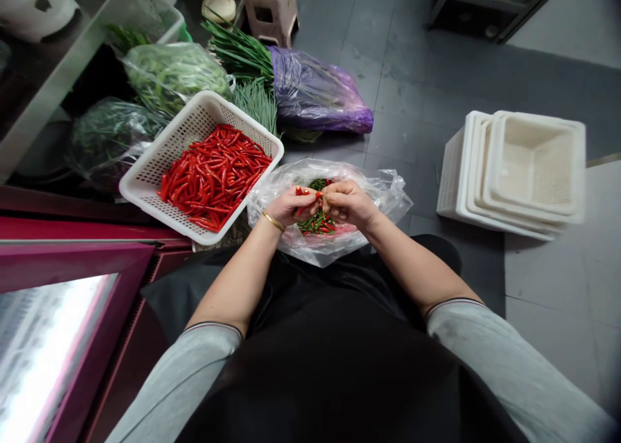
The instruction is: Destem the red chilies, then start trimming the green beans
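Observation:
My left hand (285, 205), with a gold bracelet at the wrist, is closed around a few red chili peppers (301, 192). Thumb and fingers of my right hand (351, 204) pinch at the end of one of these peppers, and the two hands almost meet. Below them lies a clear plastic bag (388, 194), its mouth spread wide, with green stems (319, 222) and some red peppers inside. To the left, a white perforated basket (206, 100) holds a large heap of red chili peppers (218, 174).
Green chives (242, 45) stick out of a purple bag (317, 94) on the floor ahead. Bagged greens (174, 71) lie beyond the basket. Nested white baskets (538, 165) stand at right, a plastic stool (272, 6) at the back. A purple-framed cabinet (72, 262) borders the left.

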### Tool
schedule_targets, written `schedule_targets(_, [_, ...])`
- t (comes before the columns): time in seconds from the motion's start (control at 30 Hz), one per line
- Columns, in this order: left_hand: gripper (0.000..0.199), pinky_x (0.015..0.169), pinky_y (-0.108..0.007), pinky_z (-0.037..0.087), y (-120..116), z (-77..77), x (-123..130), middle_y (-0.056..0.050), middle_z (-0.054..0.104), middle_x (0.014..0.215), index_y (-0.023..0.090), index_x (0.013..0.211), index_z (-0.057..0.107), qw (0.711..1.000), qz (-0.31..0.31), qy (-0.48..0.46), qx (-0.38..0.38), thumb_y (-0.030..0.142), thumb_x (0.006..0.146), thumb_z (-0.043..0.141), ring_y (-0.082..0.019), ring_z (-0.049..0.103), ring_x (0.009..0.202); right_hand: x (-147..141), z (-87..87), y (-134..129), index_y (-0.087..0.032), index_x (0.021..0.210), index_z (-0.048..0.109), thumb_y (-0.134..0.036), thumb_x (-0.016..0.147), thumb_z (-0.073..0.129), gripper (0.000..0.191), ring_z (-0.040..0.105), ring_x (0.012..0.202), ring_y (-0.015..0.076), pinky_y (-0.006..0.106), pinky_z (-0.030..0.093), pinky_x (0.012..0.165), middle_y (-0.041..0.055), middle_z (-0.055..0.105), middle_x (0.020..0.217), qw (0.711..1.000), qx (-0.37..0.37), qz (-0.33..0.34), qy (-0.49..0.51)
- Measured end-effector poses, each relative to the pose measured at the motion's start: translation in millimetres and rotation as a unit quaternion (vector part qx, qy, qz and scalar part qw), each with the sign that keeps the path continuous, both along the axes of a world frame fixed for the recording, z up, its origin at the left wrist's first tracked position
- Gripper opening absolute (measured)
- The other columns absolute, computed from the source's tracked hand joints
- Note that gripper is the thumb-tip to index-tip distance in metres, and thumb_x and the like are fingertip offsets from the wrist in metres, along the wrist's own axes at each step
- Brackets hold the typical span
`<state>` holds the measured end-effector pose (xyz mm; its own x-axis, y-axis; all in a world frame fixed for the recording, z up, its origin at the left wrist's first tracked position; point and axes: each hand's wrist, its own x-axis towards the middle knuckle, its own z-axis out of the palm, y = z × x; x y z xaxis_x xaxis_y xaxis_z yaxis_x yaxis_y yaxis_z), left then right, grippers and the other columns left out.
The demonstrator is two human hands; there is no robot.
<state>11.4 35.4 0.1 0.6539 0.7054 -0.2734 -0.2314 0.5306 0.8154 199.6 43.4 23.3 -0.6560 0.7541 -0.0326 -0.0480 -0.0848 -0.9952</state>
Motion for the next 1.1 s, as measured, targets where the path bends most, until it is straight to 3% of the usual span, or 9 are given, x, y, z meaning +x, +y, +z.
schedule_targets(0.13, [0.043, 0.035, -0.02, 0.027, -1, 1.7, -19, -0.002, 0.049, 0.048, 0.012, 0.06, 0.059, 0.999, 0.029, -0.025, 0.004, 0.052, 0.065, 0.072, -0.008, 0.042, 0.038, 9, 11.7, 13, -0.011, 0.084, 0.067, -0.056, 0.091, 0.041, 0.053, 0.05, 0.051, 0.0095, 0.022, 0.041, 0.051, 0.0042, 0.062, 0.063, 0.975, 0.095, 0.103, -0.17])
schedule_targets(0.27, [0.03, 0.034, -0.018, 0.028, -3, 1.8, -41, 0.001, 0.052, 0.051, 0.012, 0.087, 0.063, 0.996, 0.089, -0.011, 0.005, 0.035, 0.069, 0.069, -0.007, 0.043, 0.036, 2, -22.4, 25, -0.01, 0.097, 0.069, -0.044, 0.09, 0.049, 0.04, 0.061, 0.079, 0.0199, 0.028, 0.043, 0.068, 0.0152, 0.066, 0.096, 0.818, 0.292, 0.053, -0.493])
schedule_targets(0.37, [0.022, 0.036, -0.018, 0.031, -3, -0.9, -45, 0.0, 0.057, 0.057, 0.014, 0.081, 0.059, 0.994, 0.106, 0.0, 0.0, 0.024, 0.063, 0.068, -0.009, 0.048, 0.041, -15, -53.5, 22, -0.011, 0.104, 0.067, -0.033, 0.09, 0.049, 0.032, 0.062, 0.085, 0.0231, 0.029, 0.042, 0.068, 0.0179, 0.063, 0.107, 0.741, 0.365, 0.088, -0.557])
schedule_targets(0.47, [0.018, 0.034, -0.017, 0.022, -2, -7.8, -35, 0.004, 0.048, 0.05, 0.015, 0.073, 0.056, 0.991, 0.114, 0.062, -0.025, 0.022, 0.062, 0.068, -0.005, 0.038, 0.036, -21, -57.2, 24, -0.01, 0.098, 0.067, -0.026, 0.088, 0.047, 0.027, 0.061, 0.081, 0.0205, 0.028, 0.04, 0.067, 0.0148, 0.066, 0.098, 0.765, 0.351, 0.063, -0.536])
schedule_targets(0.57, [0.024, 0.036, -0.018, 0.013, -1, -15.0, -14, 0.009, 0.035, 0.045, 0.014, 0.078, 0.059, 0.98, 0.126, 0.155, -0.006, 0.028, 0.064, 0.073, -0.002, 0.024, 0.035, -15, -35.8, 31, -0.011, 0.089, 0.067, -0.023, 0.085, 0.049, 0.022, 0.058, 0.071, 0.0146, 0.024, 0.039, 0.066, 0.0063, 0.067, 0.08, 0.851, 0.276, 0.004, -0.447])
schedule_targets(0.7, [0.026, 0.043, -0.02, 0.022, 2, -14.3, 10, 0.006, 0.041, 0.051, 0.013, 0.063, 0.056, 0.965, 0.149, 0.201, 0.084, 0.029, 0.061, 0.076, -0.003, 0.031, 0.045, -8, -9.0, 29, -0.014, 0.07, 0.064, -0.028, 0.083, 0.051, 0.022, 0.052, 0.064, 0.0108, 0.022, 0.038, 0.062, 0.0001, 0.06, 0.064, 0.92, 0.234, -0.057, -0.308])
schedule_targets(0.87, [0.029, 0.051, -0.022, 0.028, -3, -4.0, -2, 0.004, 0.045, 0.056, 0.012, 0.063, 0.058, 0.958, 0.11, 0.2, 0.171, 0.034, 0.062, 0.076, -0.006, 0.037, 0.053, -6, -13.7, 9, -0.016, 0.07, 0.057, -0.04, 0.084, 0.05, 0.029, 0.047, 0.051, 0.0092, 0.022, 0.037, 0.053, -0.0018, 0.055, 0.057, 0.975, 0.107, -0.081, -0.18])
schedule_targets(1.0, [0.032, 0.046, -0.022, 0.022, -14, -11.4, -19, 0.004, 0.043, 0.052, 0.011, 0.067, 0.06, 0.971, 0.023, 0.202, 0.125, 0.039, 0.066, 0.076, -0.005, 0.033, 0.047, -18, -23.2, -3, -0.016, 0.066, 0.054, -0.037, 0.084, 0.049, 0.029, 0.047, 0.054, 0.0099, 0.023, 0.038, 0.058, -0.0008, 0.053, 0.058, 0.965, 0.168, -0.064, -0.191])
schedule_targets(1.1, [0.033, 0.044, -0.021, 0.019, -22, -14.9, -24, 0.005, 0.041, 0.047, 0.011, 0.066, 0.061, 0.978, 0.057, 0.174, 0.096, 0.042, 0.068, 0.073, -0.004, 0.03, 0.043, -27, -27.3, 3, -0.016, 0.063, 0.054, -0.03, 0.082, 0.049, 0.024, 0.05, 0.064, 0.0122, 0.025, 0.039, 0.066, 0.0017, 0.056, 0.064, 0.919, 0.283, -0.079, -0.264])
